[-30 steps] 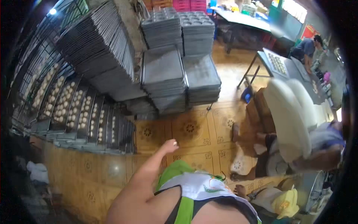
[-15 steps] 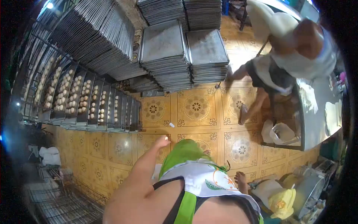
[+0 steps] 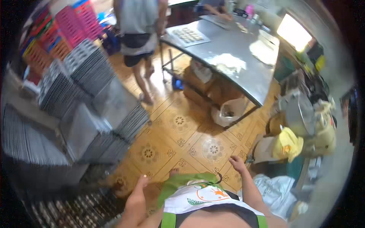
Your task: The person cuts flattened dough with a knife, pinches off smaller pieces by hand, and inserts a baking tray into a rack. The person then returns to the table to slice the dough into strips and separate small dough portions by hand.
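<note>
My left hand (image 3: 143,181) hangs low in front of me, left of the green and white apron (image 3: 205,193); its fingers are small and blurred, and I cannot make out whether they are closed. To the right of the apron, my right hand (image 3: 237,164) is over the tiled floor, its fingers somewhat apart and nothing visible in them. It is nearest to a yellow cloth (image 3: 288,144) on the right. Neither hand touches anything that I can see.
Stacked metal trays (image 3: 89,114) stand left, with racks of dough pieces (image 3: 76,211) below. A metal table (image 3: 247,85) bears flour and a tray of dough pieces (image 3: 188,36). A person (image 3: 138,30) stands beyond the trays; another leans at the table's far side. A bucket (image 3: 230,110) is underneath.
My view has swung right, bringing the table closer to the middle and the tray stacks to the left. The person who carried the large pale mass is farther back, with their back to me.
</note>
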### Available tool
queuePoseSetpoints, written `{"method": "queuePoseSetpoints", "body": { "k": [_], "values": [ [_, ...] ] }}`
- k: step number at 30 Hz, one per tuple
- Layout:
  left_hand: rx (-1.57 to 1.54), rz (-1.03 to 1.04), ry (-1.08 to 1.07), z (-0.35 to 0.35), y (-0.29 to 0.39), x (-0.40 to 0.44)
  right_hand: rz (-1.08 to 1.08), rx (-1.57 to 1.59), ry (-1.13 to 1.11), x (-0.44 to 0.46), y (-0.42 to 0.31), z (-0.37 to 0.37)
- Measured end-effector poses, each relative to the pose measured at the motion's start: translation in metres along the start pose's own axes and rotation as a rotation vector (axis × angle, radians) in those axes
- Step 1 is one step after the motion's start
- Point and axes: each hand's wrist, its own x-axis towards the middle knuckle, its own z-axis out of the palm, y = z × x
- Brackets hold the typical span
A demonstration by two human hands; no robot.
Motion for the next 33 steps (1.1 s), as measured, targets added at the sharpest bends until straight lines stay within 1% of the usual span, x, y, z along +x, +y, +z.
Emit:
{"method": "queuePoseSetpoints", "body": {
  "k": [1, 3, 4, 6, 7, 9, 10, 13, 14, 17, 18, 19, 21, 22, 24, 25, 26, 28, 29, 30, 31, 33],
  "values": [
    [0.042, 0.029, -0.012, -0.01, 0.036, 0.016, 0.029, 0.021, 0.041, -0.004, 0.01, -0.005],
    [0.24, 0.292, 0.115, -0.021, 0.104, 0.046, 0.091, 0.063, 0.118, -0.01, 0.045, -0.016],
    [0.285, 0.325, 0.097, -0.026, 0.133, 0.057, 0.114, 0.098, 0.159, -0.012, 0.075, -0.02],
    [0.273, 0.635, 0.097, -0.027, 0.204, 0.082, 0.153, -0.343, 0.04, -0.012, 0.141, -0.025],
    [0.302, 0.677, 0.083, -0.016, 0.244, 0.078, 0.166, -0.314, 0.081, -0.011, 0.166, -0.03],
    [-0.079, 0.463, 0.032, 0.013, 0.304, 0.058, 0.412, -0.045, -0.096, -0.011, 0.216, -0.039],
    [-0.061, 0.481, 0.016, 0.034, 0.326, 0.053, 0.421, -0.027, -0.075, -0.017, 0.23, -0.045],
    [0.033, 0.433, -0.013, 0.105, 0.383, 0.026, 0.548, 0.188, 0.126, -0.022, 0.262, -0.072],
    [0.045, 0.438, -0.019, 0.131, 0.398, 0.014, 0.555, 0.198, 0.132, -0.022, 0.27, -0.087],
    [0.033, 0.464, -0.171, 0.223, 0.453, -0.022, 0.681, 0.217, 0.05, -0.007, 0.294, -0.149],
    [0.019, 0.475, -0.224, 0.25, 0.471, -0.037, 0.683, 0.221, 0.052, 0.003, 0.3, -0.168],
    [0.026, 0.472, -0.224, 0.271, 0.49, -0.053, 0.616, 0.16, 0.118, 0.013, 0.301, -0.186],
    [0.312, 0.656, -0.357, 0.315, 0.535, -0.082, 0.487, 0.03, 0.261, 0.037, 0.304, -0.231],
    [0.315, 0.665, -0.367, 0.336, 0.559, -0.087, 0.492, 0.032, 0.274, 0.054, 0.293, -0.256],
    [0.408, 0.779, -0.472, 0.372, 0.601, -0.093, 0.318, 0.127, 0.36, 0.091, 0.266, -0.292],
    [0.462, 0.826, -0.526, 0.387, 0.62, -0.094, 0.263, 0.102, 0.393, 0.121, 0.271, -0.299],
    [0.483, 0.816, -0.542, 0.401, 0.64, -0.098, 0.216, 0.08, 0.423, 0.149, 0.28, -0.301],
    [0.422, 0.82, -0.59, 0.432, 0.689, -0.104, 0.259, 0.232, 0.213, 0.173, 0.209, -0.349],
    [0.389, 0.822, -0.616, 0.449, 0.712, -0.101, 0.191, 0.138, 0.228, 0.188, 0.183, -0.37],
    [0.407, 0.801, -0.637, 0.464, 0.726, -0.094, 0.128, 0.043, 0.231, 0.199, 0.171, -0.38],
    [0.426, 0.779, -0.639, 0.476, 0.742, -0.088, 0.153, 0.052, 0.229, 0.21, 0.177, -0.376],
    [0.428, 0.785, -0.635, 0.516, 0.805, -0.079, -0.006, -0.014, 0.142, 0.247, 0.181, -0.41]
  ]
}}
